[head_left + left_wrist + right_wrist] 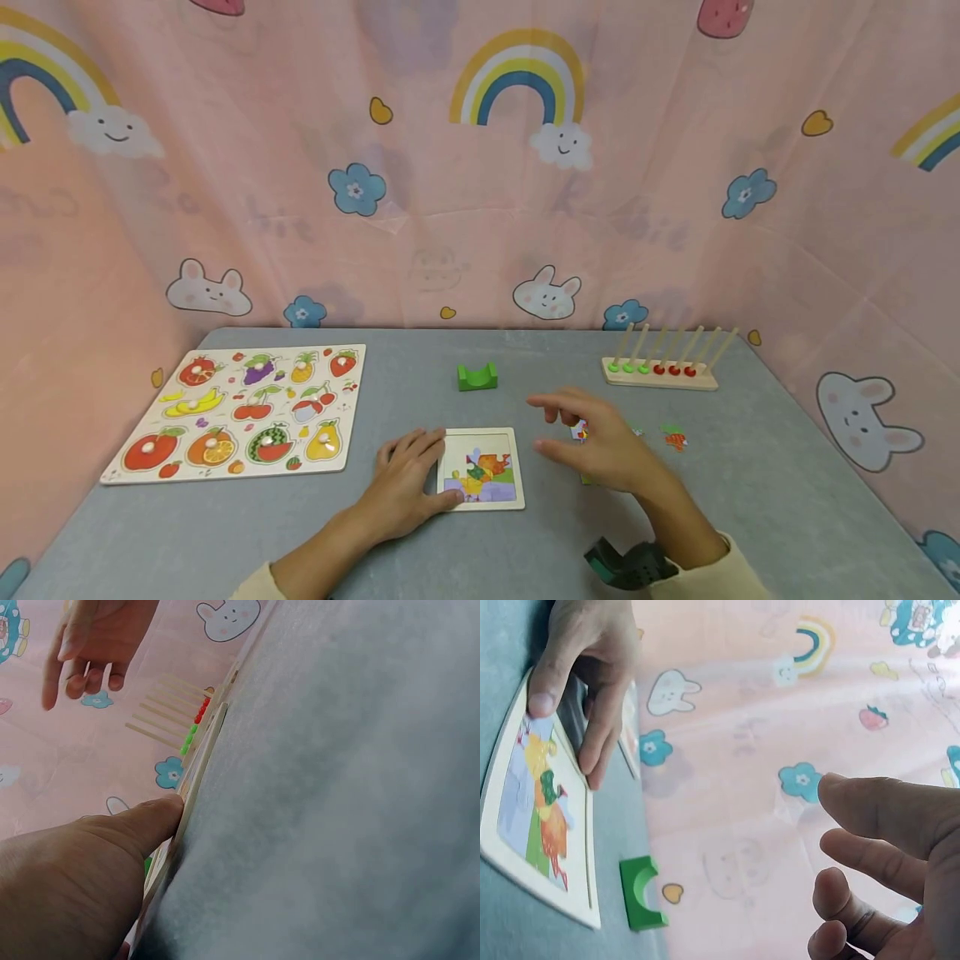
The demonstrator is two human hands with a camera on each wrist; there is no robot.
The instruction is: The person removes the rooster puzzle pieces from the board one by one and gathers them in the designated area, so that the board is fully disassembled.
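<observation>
A small framed jigsaw puzzle lies flat on the grey table, its lower part filled with a colourful cartoon picture and its upper part bare wood. My left hand grips its left side, thumb on the near edge and fingers by the far left corner. To the right of the frame, my right hand hovers with fingers loosely bent and thumb apart, holding nothing. Under that hand some puzzle pieces are partly hidden. An orange and green piece lies farther right.
A wooden fruit puzzle board lies at the left. Behind the small frame stands a green curved block. A pegged wooden rack with green and red beads stands at the back right. A pink printed curtain surrounds the table.
</observation>
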